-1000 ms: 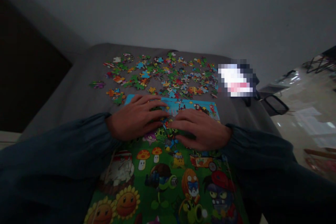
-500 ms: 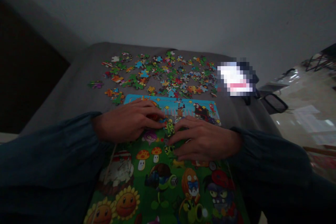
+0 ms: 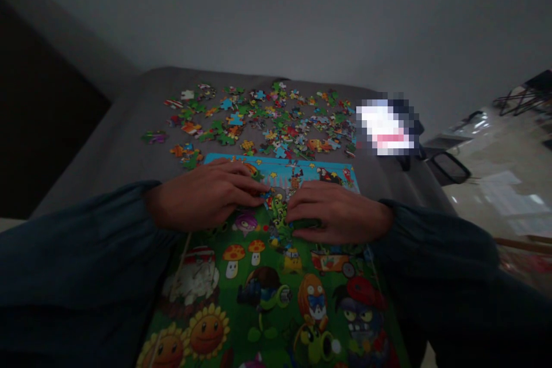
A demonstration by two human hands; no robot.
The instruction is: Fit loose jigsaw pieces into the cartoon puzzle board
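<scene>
A picture board [image 3: 271,264] lies lengthwise before me, its blue strip at the far end and cartoon plants and zombies printed over green. My left hand [image 3: 207,192] rests on its upper left part, fingers drawn together, tips at a small colourful puzzle piece [image 3: 271,200]. My right hand [image 3: 338,213] is curled over the upper right part. Its fingertips press at the edge of a green cartoon figure [image 3: 279,215] between the hands; whether that is a loose piece or print is hard to see. The right palm and any small thing under it are hidden.
Many loose puzzle pieces [image 3: 276,118] are scattered on the grey cloth surface [image 3: 125,126] beyond the board. A blurred-out bright screen [image 3: 383,126] stands at the right edge. Past it, a black-framed object [image 3: 451,168] and papers show over a shiny floor. A pale wall rises behind.
My right hand has shifted slightly up and its fingers have drawn in, uncovering the cart and yellow figure below. My left hand stays nearly in place, its fingertips at the small piece.
</scene>
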